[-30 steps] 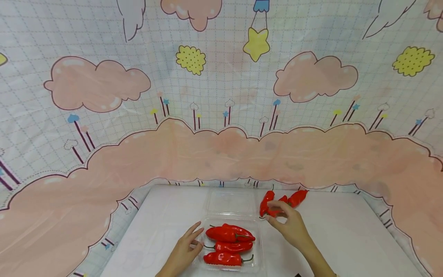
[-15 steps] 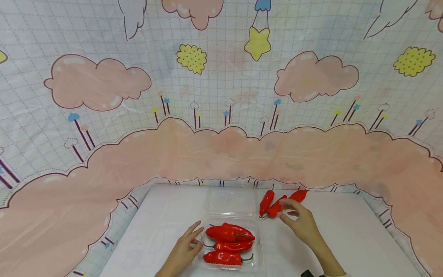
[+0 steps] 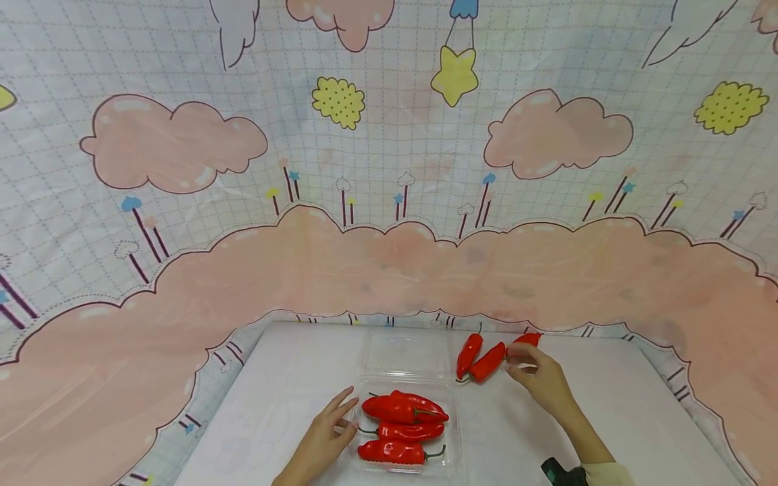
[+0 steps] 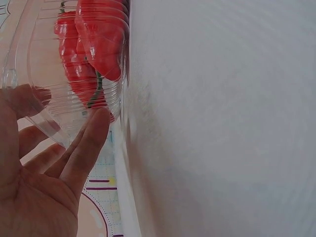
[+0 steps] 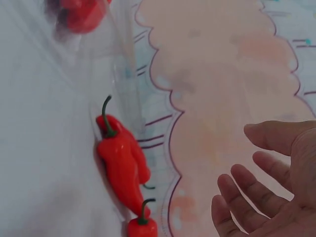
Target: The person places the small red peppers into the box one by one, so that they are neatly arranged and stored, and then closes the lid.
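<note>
A clear plastic clamshell box [image 3: 456,439] holds several red chili peppers [image 3: 404,432] with green stems. My left hand [image 3: 325,435] rests against the box's left side; in the left wrist view its extended fingers [image 4: 91,143] touch the ribbed wall. To the right of the lid, three more red peppers lie on the table. One leans at the left [image 3: 469,356], a second slants beside it [image 3: 488,363], and a third [image 3: 527,339] is partly hidden by my right hand [image 3: 547,385]. That hand hovers by them with fingers parted, and nothing shows between them.
The box's clear lid [image 3: 407,356] lies folded back flat behind it on the white table [image 3: 273,391]. A cartoon-print cloth [image 3: 389,270] hangs behind the table's far edge. A dark wrist device [image 3: 562,472] sits at my right sleeve [image 3: 608,474].
My right hand has moved rightward, away from the left pepper and past the middle one toward the third. The middle pepper is now uncovered. My left hand and the box stay put.
</note>
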`<state>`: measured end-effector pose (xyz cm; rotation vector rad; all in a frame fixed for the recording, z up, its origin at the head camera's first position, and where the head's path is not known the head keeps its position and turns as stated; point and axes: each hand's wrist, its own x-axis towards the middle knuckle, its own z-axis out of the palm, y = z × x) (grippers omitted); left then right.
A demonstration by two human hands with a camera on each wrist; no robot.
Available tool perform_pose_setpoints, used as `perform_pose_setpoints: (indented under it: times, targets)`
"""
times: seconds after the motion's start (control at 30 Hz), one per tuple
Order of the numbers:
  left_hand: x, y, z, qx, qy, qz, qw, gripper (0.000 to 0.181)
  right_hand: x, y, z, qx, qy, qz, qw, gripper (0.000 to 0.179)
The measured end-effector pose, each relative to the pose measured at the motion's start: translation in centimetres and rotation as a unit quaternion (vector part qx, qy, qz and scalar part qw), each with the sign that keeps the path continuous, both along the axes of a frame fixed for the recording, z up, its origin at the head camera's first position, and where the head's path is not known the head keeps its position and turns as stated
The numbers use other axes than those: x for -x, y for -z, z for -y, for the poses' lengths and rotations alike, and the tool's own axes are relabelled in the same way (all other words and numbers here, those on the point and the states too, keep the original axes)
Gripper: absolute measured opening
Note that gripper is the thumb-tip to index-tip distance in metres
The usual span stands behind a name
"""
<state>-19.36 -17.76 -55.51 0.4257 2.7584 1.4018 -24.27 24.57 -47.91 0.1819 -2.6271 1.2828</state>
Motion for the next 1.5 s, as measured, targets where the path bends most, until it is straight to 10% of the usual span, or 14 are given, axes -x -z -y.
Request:
perform_pose_setpoints:
  times: [1.5]
  targets:
    - [-0.1,-0.1,-0.1,0.006,-0.002,0.008,0.9999,0.05,7.7,6.4,-3.6,-0.07,0.035,0.084,0.9934,0.058]
